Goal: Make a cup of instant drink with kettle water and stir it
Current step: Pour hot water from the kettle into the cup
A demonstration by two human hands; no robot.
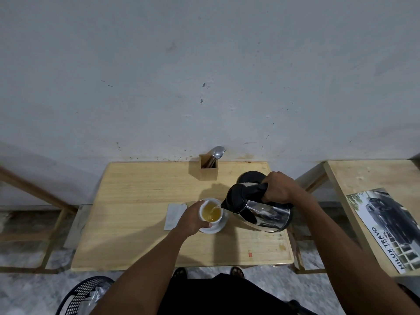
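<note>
My left fingers wrap the cup at frame centre so it stays steady, while my right hand grips the tilted kettle handle, pouring water in.

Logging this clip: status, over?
Right hand tilting kettle, pouring. Left hand steadying cup on saucer; drink yellowish, part full. Spoon unused in holder. Nothing blocking.
</note>
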